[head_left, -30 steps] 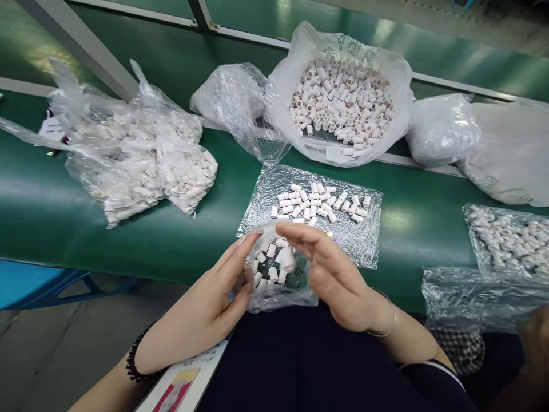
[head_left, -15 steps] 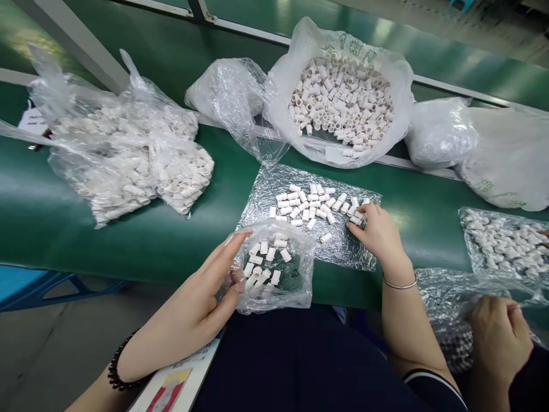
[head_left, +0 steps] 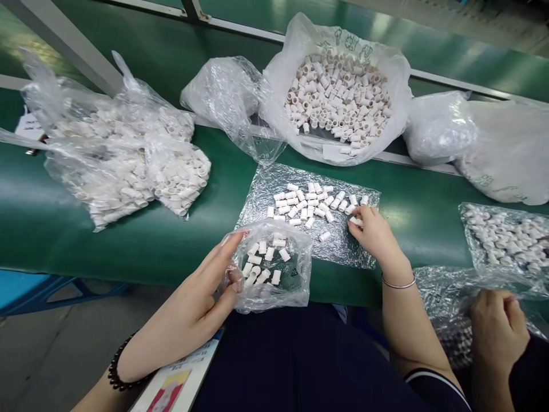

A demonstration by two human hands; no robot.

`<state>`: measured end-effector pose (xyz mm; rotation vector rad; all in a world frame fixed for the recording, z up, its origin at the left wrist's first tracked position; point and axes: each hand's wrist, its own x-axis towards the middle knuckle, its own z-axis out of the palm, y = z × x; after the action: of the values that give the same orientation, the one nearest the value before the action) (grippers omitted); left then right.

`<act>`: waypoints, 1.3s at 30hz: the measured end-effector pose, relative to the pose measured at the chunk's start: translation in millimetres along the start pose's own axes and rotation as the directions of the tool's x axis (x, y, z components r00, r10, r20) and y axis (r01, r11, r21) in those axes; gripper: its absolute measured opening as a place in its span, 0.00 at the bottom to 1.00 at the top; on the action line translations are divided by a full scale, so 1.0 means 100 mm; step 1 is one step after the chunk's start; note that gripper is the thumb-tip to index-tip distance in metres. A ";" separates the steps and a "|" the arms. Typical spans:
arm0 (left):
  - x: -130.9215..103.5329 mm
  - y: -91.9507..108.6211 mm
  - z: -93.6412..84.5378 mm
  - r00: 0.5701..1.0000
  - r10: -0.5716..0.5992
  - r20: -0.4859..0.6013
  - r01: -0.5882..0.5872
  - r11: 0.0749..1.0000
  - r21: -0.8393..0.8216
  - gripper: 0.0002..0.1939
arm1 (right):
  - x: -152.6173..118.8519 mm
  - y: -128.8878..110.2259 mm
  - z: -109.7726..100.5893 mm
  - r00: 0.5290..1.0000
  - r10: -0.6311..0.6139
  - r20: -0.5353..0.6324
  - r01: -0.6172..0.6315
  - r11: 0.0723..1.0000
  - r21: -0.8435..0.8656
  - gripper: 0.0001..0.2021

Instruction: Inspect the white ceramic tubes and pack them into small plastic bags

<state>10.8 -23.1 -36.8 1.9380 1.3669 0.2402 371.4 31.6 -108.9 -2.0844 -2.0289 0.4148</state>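
Note:
My left hand (head_left: 206, 292) grips the left edge of an open clear plastic bag (head_left: 295, 292) with several white tube fittings inside. To its upper right, several loose white fittings (head_left: 302, 205) are spread over a flat clear plastic sheet (head_left: 266, 182). At the right side of that sheet, my right hand (head_left: 372, 232) has its thumb and fingers closed around a white fitting (head_left: 355, 221). More fittings lie just beyond its fingertips.
Behind the sheet stands a large open bag (head_left: 274, 109) of fittings. Filled bags (head_left: 115, 160) lie at left on the green table (head_left: 26, 200). At right are a packed bag (head_left: 510, 237) and another person's hand (head_left: 500, 332).
My right hand's fingers have drawn closer together around a fitting at the sheet's right side. My left hand still holds the bag. The view has shifted slightly.

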 end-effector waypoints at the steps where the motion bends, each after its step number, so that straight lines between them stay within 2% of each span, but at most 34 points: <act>1: 0.00 0.00 0.00 1.000 0.003 -0.002 -0.003 1.000 0.004 0.34 | -0.01 0.01 0.00 1.000 -0.014 0.002 0.014 0.999 0.029 0.11; 4: 0.00 0.00 0.00 1.000 0.009 -0.001 -0.009 1.000 0.007 0.35 | -0.05 0.00 -0.01 1.000 0.027 0.000 -0.026 0.982 0.185 0.14; 6: 0.00 0.00 0.00 1.000 0.010 -0.003 -0.010 1.000 -0.003 0.35 | -0.10 -0.04 -0.02 0.992 0.123 0.017 -0.119 0.898 0.423 0.16; 7: 0.00 0.00 0.00 1.000 0.008 -0.005 -0.008 1.000 -0.013 0.34 | -0.14 -0.06 -0.02 0.985 0.171 0.035 -0.160 0.802 0.576 0.16; 9: 0.00 0.01 0.00 1.000 0.010 0.000 -0.010 0.999 -0.041 0.34 | -0.20 -0.12 -0.01 0.968 0.232 0.097 -0.204 0.497 0.844 0.16; 11: 0.01 0.02 -0.01 1.000 0.015 0.017 -0.014 0.997 -0.074 0.34 | -0.25 -0.18 0.00 0.957 0.227 0.183 -0.225 0.175 0.959 0.16; 12: 0.02 0.03 -0.01 0.999 0.020 0.028 -0.017 0.996 -0.089 0.34 | -0.27 -0.20 0.01 0.953 0.207 0.222 -0.240 0.064 0.969 0.16; 13: 0.02 0.03 -0.01 0.999 0.021 0.036 -0.017 0.995 -0.102 0.34 | -0.29 -0.22 0.00 0.950 0.181 0.253 -0.256 -0.007 0.967 0.18; 15: 0.02 0.04 -0.01 0.999 0.017 0.045 -0.012 0.994 -0.110 0.34 | -0.31 -0.25 -0.02 0.951 0.147 0.273 -0.268 -0.058 0.962 0.22; 19: 0.01 0.06 -0.01 0.999 0.036 0.034 -0.033 0.996 -0.088 0.34 | -0.37 -0.35 -0.17 0.972 0.085 0.219 -0.219 -0.001 0.976 0.25; 23: 0.01 0.14 0.02 1.000 -0.011 0.011 0.013 0.992 -0.122 0.32 | -0.47 -0.69 -0.35 0.988 -0.113 0.104 -0.094 0.097 0.991 0.26; 24: 0.01 0.16 0.02 1.000 -0.028 0.010 0.029 0.991 -0.128 0.32 | -0.50 -0.82 -0.38 0.977 -0.195 0.084 -0.066 0.099 0.993 0.25; 26: 0.02 0.19 0.03 1.000 -0.024 0.011 0.025 0.992 -0.127 0.32 | -0.56 -1.08 -0.39 0.924 -0.375 0.072 -0.028 0.121 0.992 0.24; 28: 0.01 0.18 0.03 1.000 0.023 0.014 -0.021 0.992 -0.124 0.33 | -0.58 -1.28 -0.39 0.860 -0.504 0.074 0.042 0.215 0.976 0.22; 30: -0.01 0.15 0.02 0.999 0.050 0.006 -0.049 0.993 -0.108 0.33 | -0.54 -1.34 -0.39 0.845 -0.534 0.027 0.181 0.332 0.926 0.21; 32: -0.04 0.11 0.01 0.999 0.035 -0.016 -0.036 0.997 -0.072 0.33 | -0.42 -1.22 -0.43 0.865 -0.491 -0.108 0.365 0.467 0.805 0.19; 34: -0.07 0.06 -0.01 0.999 0.018 -0.041 -0.019 1.000 -0.022 0.33 | -0.22 -0.93 -0.48 0.875 -0.413 -0.251 0.479 0.667 0.571 0.17; 36: -0.08 0.03 -0.02 0.998 0.035 -0.055 -0.033 0.999 0.024 0.34 | 0.01 -0.55 -0.51 0.927 -0.290 -0.237 0.349 0.897 0.272 0.15; 38: -0.07 0.00 -0.04 0.997 0.055 -0.051 -0.053 0.998 0.046 0.34 | 0.21 -0.20 -0.49 0.974 -0.194 -0.113 0.202 0.978 0.060 0.16; 39: -0.06 0.00 -0.04 0.997 0.060 -0.045 -0.058 0.997 0.046 0.34 | 0.29 -0.06 -0.46 0.981 -0.188 -0.050 0.187 0.982 -0.024 0.18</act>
<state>6.0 -26.6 -32.5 2.0228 1.3565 0.2867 381.6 63.0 -65.7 -1.8710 -2.1821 0.3063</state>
